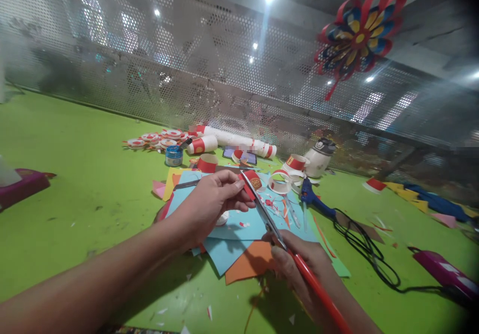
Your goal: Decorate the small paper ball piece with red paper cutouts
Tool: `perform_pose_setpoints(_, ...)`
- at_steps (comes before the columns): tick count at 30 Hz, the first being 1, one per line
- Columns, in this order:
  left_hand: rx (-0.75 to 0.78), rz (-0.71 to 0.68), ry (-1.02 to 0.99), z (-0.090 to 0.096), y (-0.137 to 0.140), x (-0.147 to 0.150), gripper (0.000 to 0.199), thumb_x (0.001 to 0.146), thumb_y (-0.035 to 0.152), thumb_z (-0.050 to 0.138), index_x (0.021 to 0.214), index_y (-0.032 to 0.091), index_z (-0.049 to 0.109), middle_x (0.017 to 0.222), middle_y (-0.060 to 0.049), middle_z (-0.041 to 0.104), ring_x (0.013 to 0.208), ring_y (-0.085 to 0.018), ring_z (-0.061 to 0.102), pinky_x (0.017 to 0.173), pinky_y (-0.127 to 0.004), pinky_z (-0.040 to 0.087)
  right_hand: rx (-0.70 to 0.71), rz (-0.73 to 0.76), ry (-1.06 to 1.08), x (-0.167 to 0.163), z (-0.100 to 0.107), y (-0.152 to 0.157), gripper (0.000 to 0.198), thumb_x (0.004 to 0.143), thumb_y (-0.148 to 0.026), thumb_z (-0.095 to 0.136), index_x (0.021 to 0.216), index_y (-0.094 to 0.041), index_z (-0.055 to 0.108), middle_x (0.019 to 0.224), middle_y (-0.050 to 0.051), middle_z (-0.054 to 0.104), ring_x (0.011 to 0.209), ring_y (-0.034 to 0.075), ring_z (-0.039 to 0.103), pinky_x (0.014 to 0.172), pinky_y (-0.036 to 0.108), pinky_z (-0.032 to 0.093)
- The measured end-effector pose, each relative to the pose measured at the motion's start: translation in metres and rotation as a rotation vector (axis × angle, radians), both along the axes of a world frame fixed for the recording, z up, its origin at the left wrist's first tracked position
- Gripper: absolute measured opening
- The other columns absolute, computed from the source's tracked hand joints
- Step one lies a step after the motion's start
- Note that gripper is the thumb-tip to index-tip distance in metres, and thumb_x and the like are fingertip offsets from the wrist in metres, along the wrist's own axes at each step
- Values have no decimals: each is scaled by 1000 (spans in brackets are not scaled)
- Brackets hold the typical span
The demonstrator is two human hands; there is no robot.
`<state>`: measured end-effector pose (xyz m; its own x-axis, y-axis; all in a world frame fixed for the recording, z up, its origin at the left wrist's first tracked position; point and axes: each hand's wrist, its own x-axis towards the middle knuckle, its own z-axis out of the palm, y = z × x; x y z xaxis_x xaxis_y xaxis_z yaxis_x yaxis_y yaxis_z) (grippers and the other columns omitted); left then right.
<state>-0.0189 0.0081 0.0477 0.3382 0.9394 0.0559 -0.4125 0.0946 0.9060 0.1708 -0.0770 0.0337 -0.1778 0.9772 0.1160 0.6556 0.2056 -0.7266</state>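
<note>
My left hand [209, 199] pinches a small red paper piece [255, 180] with a gold printed mark, apparently cut from a paper cup. Red-handled scissors [266, 218] are in my right hand [299, 261], their blades pointing up and away across the red piece. Whether the blades bite into the paper, I cannot tell. Beneath both hands lie light blue paper sheets [230, 254], strewn with red and white snippets, and an orange sheet [249, 264]. White cup rings [280, 182] stand just beyond the scissor tips.
Behind the sheets are stacked paper cups [235, 138], a blue-labelled jar [174, 156], a phone [229, 153] and a white container [320, 158]. A blue glue gun [316, 202] lies right, its black cable [368, 254] running to a purple power strip [447, 274]. A paper flower [359, 37] hangs above.
</note>
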Motion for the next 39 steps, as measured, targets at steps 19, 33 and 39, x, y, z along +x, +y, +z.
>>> perform_pose_setpoints(19, 40, -120, 125, 1, -1, 3, 17, 84, 21, 62, 73, 15, 52, 70, -7, 71, 61, -13, 67, 56, -21, 47, 186, -51, 0, 14, 27, 27, 31, 85, -41, 58, 103, -15, 60, 76, 2, 59, 66, 15, 54, 61, 26, 45)
perform_pose_setpoints(33, 5, -389, 254, -10, -4, 1, 11, 77, 19, 69, 86, 14, 65, 70, 0, 64, 62, -9, 57, 62, -23, 41, 187, 152, 280, 4, 25, 49, 22, 84, -21, 61, 104, -16, 58, 74, -2, 54, 59, 9, 51, 55, 23, 45)
perform_pose_setpoints(39, -21, -343, 230, -7, -6, 4, 18, 81, 29, 63, 83, 12, 68, 72, -4, 65, 64, -12, 57, 63, -25, 42, 192, 117, 372, 6, 17, 49, 25, 84, -24, 61, 108, -16, 56, 74, -2, 56, 60, 10, 55, 55, 23, 46)
